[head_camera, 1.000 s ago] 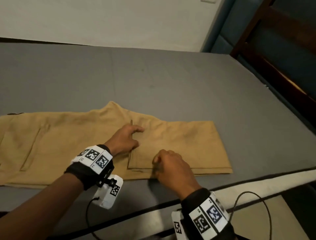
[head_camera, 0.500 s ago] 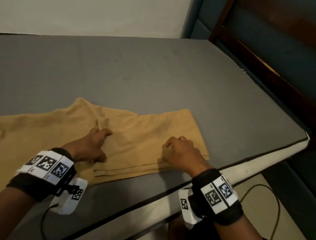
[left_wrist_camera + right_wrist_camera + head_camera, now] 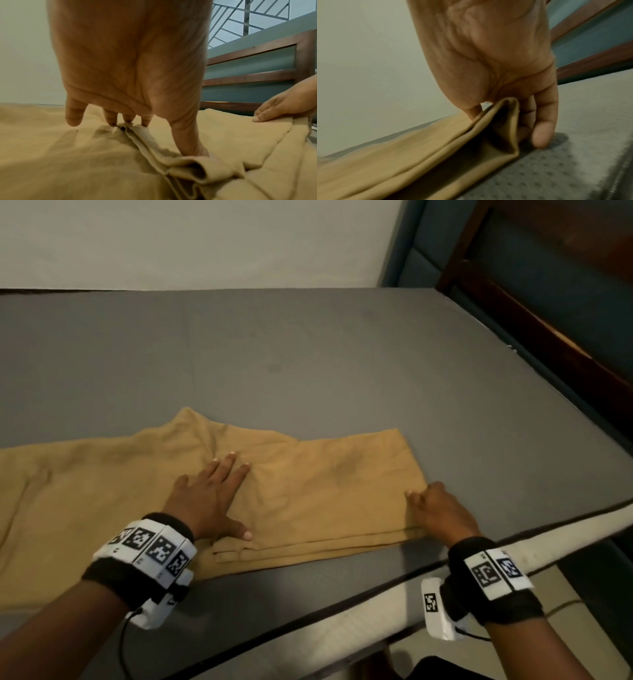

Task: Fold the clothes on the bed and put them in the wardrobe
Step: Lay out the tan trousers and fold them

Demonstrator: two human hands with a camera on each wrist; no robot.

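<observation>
Since the earlier frames both hands have shifted: the left hand (image 3: 209, 501), then curled on the cloth, now lies flat with its fingers spread, and the right hand (image 3: 436, 513) has slid from the middle of the near edge out to the right-hand corner of the fold.

One bed (image 3: 308, 347) with a grey cover fills most of the head view; one dark wooden bed frame (image 3: 548, 323) runs down the upper right of the frame, and one pale wall (image 3: 191, 241) crosses the top.

One garment, tan trousers (image 3: 325, 491), lies flat on the bed in the lower left and centre of the frame; its right part is doubled over itself, showing stacked layers along the near edge, and its left part runs out of the frame at the left.

Two hands rest on it, each with a marker-covered wristband. The left hand presses down at the centre of the frame; the left wrist view shows three fingertips (image 3: 127, 120) on a raised seam of the cloth and the thumb (image 3: 188, 146) planted beside a bunched fold, nothing gripped. The right hand sits at the lower right corner of the folded part; the right wrist view shows the layered edge (image 3: 505, 121) lifted between thumb and fingers (image 3: 541, 129), pinched, with one fingertip touching the bed just beside it.
</observation>
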